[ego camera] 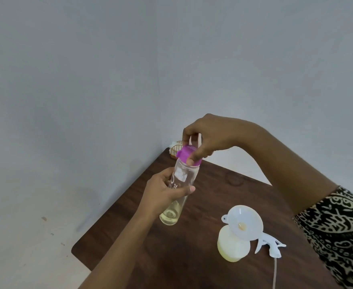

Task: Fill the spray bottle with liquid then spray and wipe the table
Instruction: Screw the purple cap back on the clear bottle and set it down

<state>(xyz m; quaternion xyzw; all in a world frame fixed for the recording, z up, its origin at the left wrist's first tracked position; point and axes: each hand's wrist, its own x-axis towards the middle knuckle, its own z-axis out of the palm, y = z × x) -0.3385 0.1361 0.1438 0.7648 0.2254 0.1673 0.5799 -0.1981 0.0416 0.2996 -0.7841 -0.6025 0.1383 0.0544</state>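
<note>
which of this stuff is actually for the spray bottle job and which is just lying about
For the job:
- clear bottle of yellowish liquid, gripped by left hand
- purple cap, gripped by right hand
- spray bottle with funnel on top
- trigger head, lying beside it
- table

Lying about:
- small basket at the far corner

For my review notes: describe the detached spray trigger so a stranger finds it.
On the brown table, look right of the pale yellow bottle topped by a white funnel. The spray trigger lies there, the only piece trailing a thin tube.
</note>
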